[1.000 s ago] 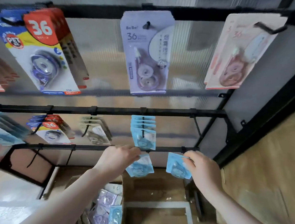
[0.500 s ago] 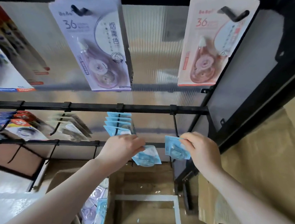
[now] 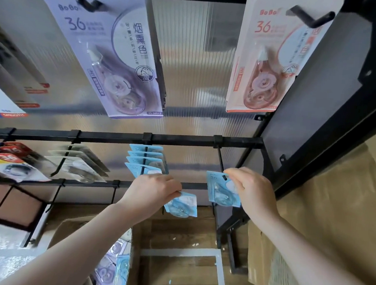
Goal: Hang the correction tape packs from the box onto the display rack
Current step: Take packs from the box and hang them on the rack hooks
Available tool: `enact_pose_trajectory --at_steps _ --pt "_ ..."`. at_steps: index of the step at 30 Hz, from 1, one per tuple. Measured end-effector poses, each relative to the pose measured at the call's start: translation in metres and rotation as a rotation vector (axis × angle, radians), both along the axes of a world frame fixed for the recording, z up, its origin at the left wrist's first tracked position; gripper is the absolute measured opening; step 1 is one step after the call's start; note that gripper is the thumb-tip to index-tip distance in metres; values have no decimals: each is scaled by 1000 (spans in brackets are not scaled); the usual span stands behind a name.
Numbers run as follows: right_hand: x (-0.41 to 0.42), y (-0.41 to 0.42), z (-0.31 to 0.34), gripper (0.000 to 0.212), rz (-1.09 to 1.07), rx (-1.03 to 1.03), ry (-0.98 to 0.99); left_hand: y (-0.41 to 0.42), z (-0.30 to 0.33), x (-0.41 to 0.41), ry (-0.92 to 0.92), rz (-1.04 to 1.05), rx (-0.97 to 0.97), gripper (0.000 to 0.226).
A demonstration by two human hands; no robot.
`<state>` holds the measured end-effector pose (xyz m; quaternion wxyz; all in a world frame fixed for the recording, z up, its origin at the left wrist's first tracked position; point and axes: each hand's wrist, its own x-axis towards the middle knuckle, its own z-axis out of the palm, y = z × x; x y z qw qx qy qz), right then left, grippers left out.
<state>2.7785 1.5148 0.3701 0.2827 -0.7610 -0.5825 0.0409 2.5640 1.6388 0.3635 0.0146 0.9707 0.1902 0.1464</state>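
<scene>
While the right hand (image 3: 254,192) pinches a blue correction tape pack (image 3: 220,191) by its upper corner, the pack's hanging hole sits right at the tip of a black hook (image 3: 221,165) that slopes down from the middle rail (image 3: 182,139) of the display rack. Whether the hole is already over the tip I cannot tell. The left hand (image 3: 153,193) grips a second blue pack (image 3: 182,205) lower down, fingers curled over its top edge, the pack tilted and hanging below the knuckles. Just above that hand, a row of matching blue packs (image 3: 145,159) already hangs on the neighbouring hook of the same rail.

Further left on that rail hang some clear-fronted grey packs (image 3: 79,165) and red-and-blue packs marked 36 (image 3: 12,160). Up on the top rail, a stack of large lilac packs (image 3: 108,53) hangs from one hook and a pink pack (image 3: 272,56) from another, both printed with "BoBo" and "36". Behind everything is a ribbed translucent panel (image 3: 196,75).

Down near the floor, under the left forearm, an open cardboard box (image 3: 67,229) holds more lilac and blue packs (image 3: 114,262). Flattened cardboard (image 3: 269,268) leans against the rack's black frame on the right, and the floor is wood.
</scene>
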Motion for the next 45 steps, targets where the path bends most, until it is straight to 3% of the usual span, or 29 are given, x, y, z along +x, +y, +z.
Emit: enact_pose_trajectory --at_steps 8,20,27,35,41,45 --pt "17 30 -2 15 -31 -9 -55 9 0 0 -13 -29 -20 22" --pt "20 51 0 29 -96 -63 -190 10 -1 1 -37 -52 -91 23" --pt "12 26 -6 35 -148 36 -194 6 5 10 -62 -55 -168 7" --pt "8 -12 -11 34 -204 12 -180 -10 16 36 -140 -82 -130 17" --pt "15 -47 -19 34 -251 -12 -272 -20 20 55 -135 -59 -64 5" --pt "23 -64 -26 34 -295 -46 -288 -24 19 70 -150 -53 -54 12"
